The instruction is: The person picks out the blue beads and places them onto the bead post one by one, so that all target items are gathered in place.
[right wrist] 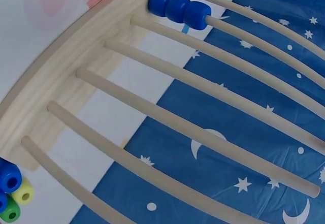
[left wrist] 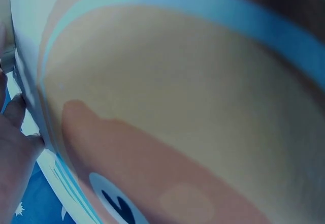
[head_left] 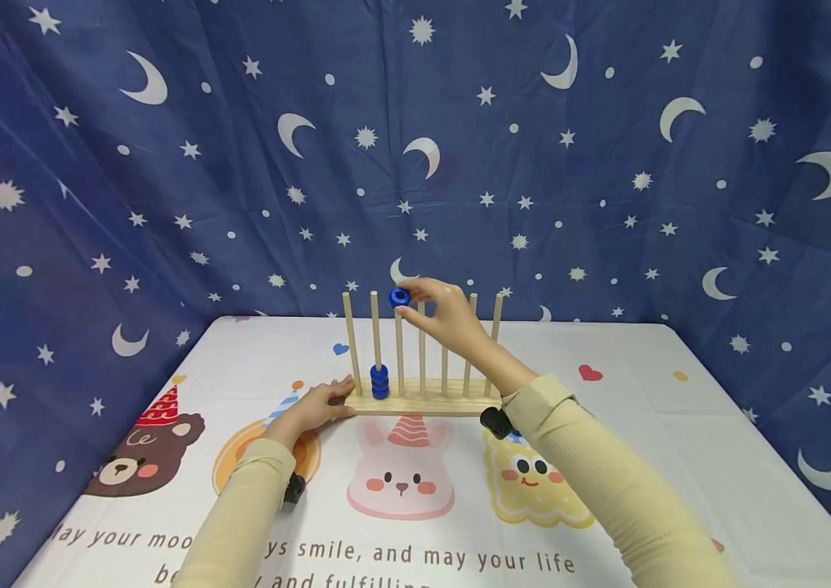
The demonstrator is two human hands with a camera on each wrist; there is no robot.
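A wooden peg rack point(head_left: 423, 406) with several upright rods stands on the table. Three blue beads point(head_left: 379, 382) are stacked on its second rod from the left; the right wrist view also shows these beads point(right wrist: 176, 8) against the base. My right hand point(head_left: 448, 314) pinches another blue bead point(head_left: 399, 297) between thumb and fingers at the top of the third rod. Whether that rod has entered the bead's hole, I cannot tell. At the rack's left end, my left hand point(head_left: 320, 406) holds the base, and part of this hand point(left wrist: 18, 158) shows in the left wrist view.
Loose beads lie beside the rack's right end, among them a blue bead point(right wrist: 9, 176), a yellow bead point(right wrist: 24, 192) and a green bead point(right wrist: 10, 213). My right forearm mostly hides them in the head view. A blue star-patterned curtain point(head_left: 459, 163) hangs behind the printed tablecloth point(head_left: 401, 490).
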